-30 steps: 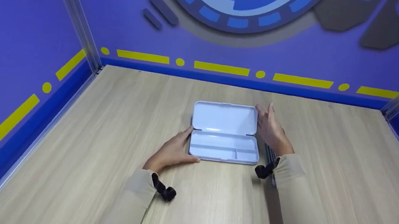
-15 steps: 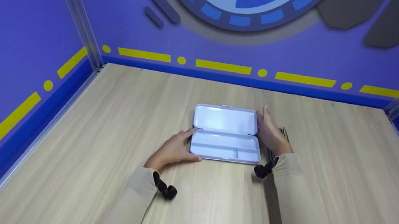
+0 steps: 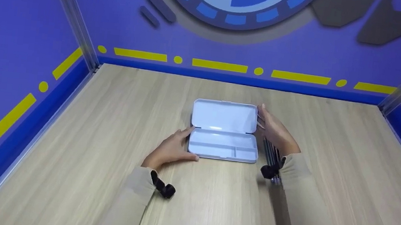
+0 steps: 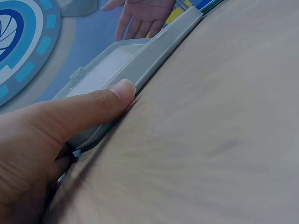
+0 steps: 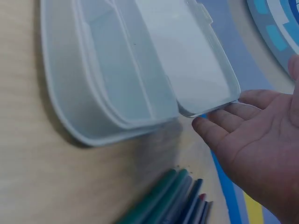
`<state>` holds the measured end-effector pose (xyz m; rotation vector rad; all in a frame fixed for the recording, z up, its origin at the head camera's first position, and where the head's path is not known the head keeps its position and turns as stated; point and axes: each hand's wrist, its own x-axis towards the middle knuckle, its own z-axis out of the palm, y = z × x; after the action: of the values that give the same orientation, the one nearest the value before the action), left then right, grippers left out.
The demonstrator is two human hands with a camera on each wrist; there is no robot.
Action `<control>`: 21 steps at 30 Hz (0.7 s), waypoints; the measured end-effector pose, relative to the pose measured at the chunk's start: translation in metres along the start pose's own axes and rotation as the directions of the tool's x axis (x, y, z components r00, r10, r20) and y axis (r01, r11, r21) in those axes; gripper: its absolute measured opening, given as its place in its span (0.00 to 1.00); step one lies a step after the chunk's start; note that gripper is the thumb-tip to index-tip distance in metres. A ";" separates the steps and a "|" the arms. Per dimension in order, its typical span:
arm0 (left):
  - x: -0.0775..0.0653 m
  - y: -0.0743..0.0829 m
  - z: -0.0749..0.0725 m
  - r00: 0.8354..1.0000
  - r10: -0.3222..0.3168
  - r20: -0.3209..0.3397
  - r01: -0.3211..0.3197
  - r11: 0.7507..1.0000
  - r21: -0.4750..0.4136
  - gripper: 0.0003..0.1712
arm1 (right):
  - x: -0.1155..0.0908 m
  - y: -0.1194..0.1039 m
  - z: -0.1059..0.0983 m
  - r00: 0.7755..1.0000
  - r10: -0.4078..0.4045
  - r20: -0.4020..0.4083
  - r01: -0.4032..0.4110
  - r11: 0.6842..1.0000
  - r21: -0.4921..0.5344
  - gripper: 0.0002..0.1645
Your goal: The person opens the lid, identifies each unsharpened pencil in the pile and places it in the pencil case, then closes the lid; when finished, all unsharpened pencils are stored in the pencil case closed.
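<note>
Here's the pale blue-white plastic case (image 3: 223, 139), sitting open on the light wood-grain bench (image 3: 104, 177), divided compartments facing up, its hinged rectangular lid (image 3: 224, 115) swung back behind the base. The left-hand grip (image 3: 171, 150) has hold of the case's left end, thumb pressed against the front wall, fingers round at the side. Over at the case's right, the right-hand grip (image 3: 276, 131) stands spread, clasping nothing, straight fingers at the lid's right edge, apparently touching. And just right of the case, partly beneath that arm, a bundle of slim dark green and blue sticks (image 5: 154, 200), pens or pencils perhaps! The step in hand, I'd judge, is steadying the opened case and settling its lid; the next move calls for a firm left hold and a gentle release at the lid.
</note>
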<state>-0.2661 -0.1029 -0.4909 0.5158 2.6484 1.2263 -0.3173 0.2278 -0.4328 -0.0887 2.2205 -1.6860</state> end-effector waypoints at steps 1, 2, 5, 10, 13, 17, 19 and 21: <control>0.000 0.000 0.000 1.000 0.005 0.004 -0.005 1.000 -0.001 0.64 | -0.002 -0.001 -0.002 1.000 -0.005 0.006 0.005 0.999 -0.031 0.53; 0.000 0.000 0.000 1.000 0.009 0.007 -0.009 1.000 -0.004 0.64 | -0.004 -0.001 -0.003 1.000 -0.012 0.012 0.013 0.999 -0.052 0.53; -0.001 0.000 0.000 1.000 0.012 0.014 -0.012 1.000 -0.009 0.63 | -0.011 -0.001 -0.010 0.999 -0.031 0.022 0.033 0.996 -0.080 0.50; 0.000 -0.001 0.001 1.000 -0.016 0.020 0.016 1.000 0.005 0.61 | -0.021 -0.001 -0.019 1.000 0.010 0.007 -0.009 0.990 -0.142 0.52; 0.000 -0.001 0.001 0.999 -0.028 0.020 0.028 1.000 0.006 0.59 | -0.029 0.000 -0.025 0.999 0.035 -0.005 -0.036 0.977 -0.209 0.52; 0.000 0.000 0.001 0.999 -0.030 0.019 0.030 1.000 0.004 0.59 | -0.042 0.003 -0.032 1.000 -0.007 -0.009 0.004 0.951 -0.309 0.49; -0.001 0.000 0.001 0.999 -0.029 0.020 0.029 1.000 0.011 0.60 | -0.047 0.005 -0.035 0.999 -0.044 -0.012 0.037 0.936 -0.349 0.46; 0.000 0.000 0.001 0.999 -0.026 0.021 0.026 0.999 0.020 0.60 | -0.053 0.006 -0.038 0.997 -0.073 -0.014 0.063 0.926 -0.373 0.44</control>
<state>-0.2655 -0.1018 -0.4914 0.4927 2.6436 1.1821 -0.2782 0.2780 -0.4176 -0.2402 2.5588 -1.2804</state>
